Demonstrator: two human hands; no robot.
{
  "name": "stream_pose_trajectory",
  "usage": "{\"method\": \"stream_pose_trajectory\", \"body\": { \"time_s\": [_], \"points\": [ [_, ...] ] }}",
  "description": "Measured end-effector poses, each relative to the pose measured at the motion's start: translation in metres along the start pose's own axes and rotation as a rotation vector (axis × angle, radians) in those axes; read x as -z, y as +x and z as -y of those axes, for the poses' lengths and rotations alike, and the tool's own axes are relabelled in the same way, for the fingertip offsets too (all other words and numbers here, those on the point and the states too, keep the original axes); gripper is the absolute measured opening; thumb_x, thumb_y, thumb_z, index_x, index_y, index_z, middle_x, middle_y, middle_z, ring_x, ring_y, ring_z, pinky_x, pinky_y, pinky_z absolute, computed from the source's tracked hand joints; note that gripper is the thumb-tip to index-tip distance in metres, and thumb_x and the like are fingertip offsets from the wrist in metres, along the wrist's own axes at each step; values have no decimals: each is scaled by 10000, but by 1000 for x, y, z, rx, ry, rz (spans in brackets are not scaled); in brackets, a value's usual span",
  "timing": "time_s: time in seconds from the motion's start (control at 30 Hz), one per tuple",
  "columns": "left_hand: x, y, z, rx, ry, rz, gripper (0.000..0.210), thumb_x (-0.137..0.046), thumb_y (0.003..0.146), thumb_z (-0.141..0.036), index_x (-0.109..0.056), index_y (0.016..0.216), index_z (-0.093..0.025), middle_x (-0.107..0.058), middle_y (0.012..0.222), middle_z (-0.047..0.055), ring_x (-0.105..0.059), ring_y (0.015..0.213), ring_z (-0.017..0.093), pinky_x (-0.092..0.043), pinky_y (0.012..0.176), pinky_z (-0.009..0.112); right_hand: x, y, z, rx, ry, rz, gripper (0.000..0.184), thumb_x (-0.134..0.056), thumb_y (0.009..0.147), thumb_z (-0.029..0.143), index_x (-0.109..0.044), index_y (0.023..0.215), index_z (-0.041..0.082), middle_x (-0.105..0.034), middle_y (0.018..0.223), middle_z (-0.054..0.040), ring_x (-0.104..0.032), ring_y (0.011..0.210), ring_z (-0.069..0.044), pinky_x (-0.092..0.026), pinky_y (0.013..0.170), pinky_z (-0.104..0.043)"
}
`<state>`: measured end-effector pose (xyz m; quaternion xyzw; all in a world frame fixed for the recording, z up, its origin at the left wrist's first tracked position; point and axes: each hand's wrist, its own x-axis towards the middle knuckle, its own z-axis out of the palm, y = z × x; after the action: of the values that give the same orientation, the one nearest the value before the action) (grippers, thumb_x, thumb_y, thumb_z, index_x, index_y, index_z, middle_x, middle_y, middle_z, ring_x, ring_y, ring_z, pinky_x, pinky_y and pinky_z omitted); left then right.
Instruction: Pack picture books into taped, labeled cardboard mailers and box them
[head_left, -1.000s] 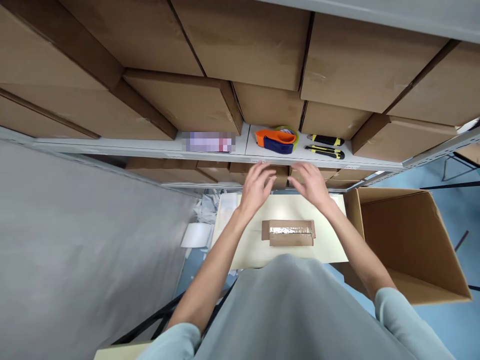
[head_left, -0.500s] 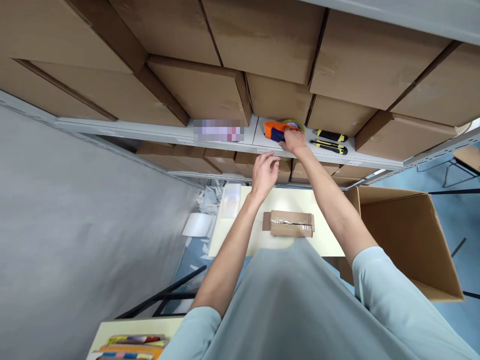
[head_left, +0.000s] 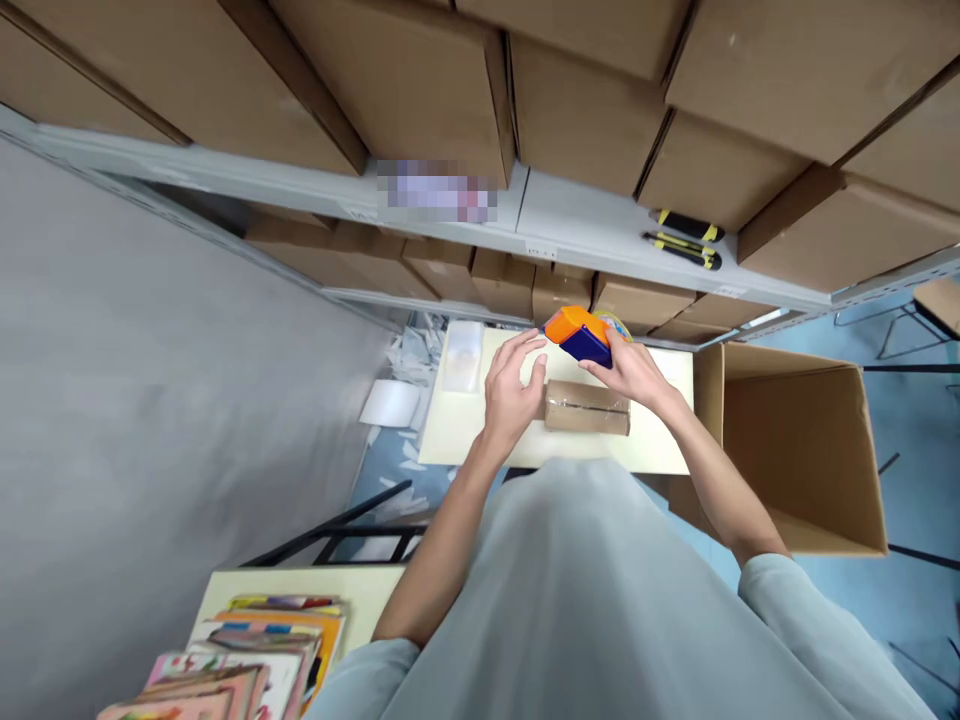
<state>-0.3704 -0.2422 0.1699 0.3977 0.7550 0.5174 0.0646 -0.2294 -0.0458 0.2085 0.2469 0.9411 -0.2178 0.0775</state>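
Observation:
My right hand (head_left: 634, 372) is closed around an orange and dark blue tape dispenser (head_left: 581, 335), held above the table. Part of a yellowish tape roll shows behind my fingers. Close by on the left, my left hand (head_left: 516, 385) has its fingers apart and nothing in them; its fingertips are near the dispenser's front end, and whether they touch it I cannot tell. Below both hands a small taped cardboard box (head_left: 587, 408) lies on the pale yellow table (head_left: 465, 435), its left end partly behind my left hand.
Two box cutters (head_left: 686, 240) lie on the grey shelf (head_left: 585, 215) among cardboard boxes (head_left: 581, 115). A large open carton (head_left: 810, 450) stands right of the table. A white stack (head_left: 463, 357) lies at the table's left. Books (head_left: 247, 660) pile up at lower left, beside a grey wall (head_left: 150, 400).
My right hand has lifted the tape dispenser off the shelf and brought it down over the table. My left hand has lowered beside it. The view has tilted downward.

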Motion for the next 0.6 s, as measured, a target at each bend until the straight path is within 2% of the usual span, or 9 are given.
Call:
{"method": "stream_pose_trajectory", "body": {
  "time_s": [0.13, 0.2, 0.27, 0.4, 0.5, 0.6],
  "points": [
    [-2, -43, 4, 149, -73, 9, 384, -550, 1121, -442, -646, 1422, -223, -710, 1444, 155, -694, 1346, 266, -611, 1112, 462, -44, -59, 0, -21, 70, 98, 695, -552, 1072, 703, -481, 1526, 182, -804, 1223, -199, -804, 1011, -424, -610, 856, -479],
    [-2, -60, 7, 219, -112, 77, 413, -558, 1117, -466, -635, 1442, -222, -699, 1461, 157, -696, 1340, 266, -620, 1098, 450, -59, -82, 0, -25, 117, 136, 647, -579, 1067, 697, -519, 1478, 200, -816, 1135, -169, -808, 939, -403, -605, 809, -460],
    [0, -72, 10, 260, -158, 194, 407, -560, 1114, -483, -664, 1410, -224, -712, 1440, 149, -703, 1326, 265, -610, 1121, 450, -70, -99, 1, -50, 155, 163, 602, -618, 1059, 669, -551, 1440, 207, -815, 1053, -143, -804, 874, -384, -593, 763, -440],
    [3, -83, 14, 316, -241, 376, 407, -571, 1103, -517, -723, 1348, -229, -744, 1380, 125, -739, 1249, 249, -618, 1103, 419, -83, -120, 1, -103, 196, 191, 549, -669, 1043, 626, -582, 1391, 211, -802, 1009, -126, -794, 851, -365, -576, 727, -417],
    [8, -83, 12, 342, -284, 420, 415, -595, 1088, -543, -755, 1319, -237, -761, 1353, 117, -753, 1209, 244, -637, 1048, 389, -87, -128, 0, -68, 241, 175, 514, -671, 1041, 625, -582, 1360, 232, -792, 1028, -121, -785, 875, -356, -586, 738, -428],
    [18, -80, 4, 348, -319, 462, 420, -608, 1081, -577, -784, 1282, -253, -782, 1298, 111, -763, 1154, 244, -648, 1004, 384, -84, -133, -1, -7, 274, 124, 469, -639, 1054, 645, -585, 1300, 250, -777, 1132, -147, -776, 977, -369, -612, 806, -476]
  ]
}}
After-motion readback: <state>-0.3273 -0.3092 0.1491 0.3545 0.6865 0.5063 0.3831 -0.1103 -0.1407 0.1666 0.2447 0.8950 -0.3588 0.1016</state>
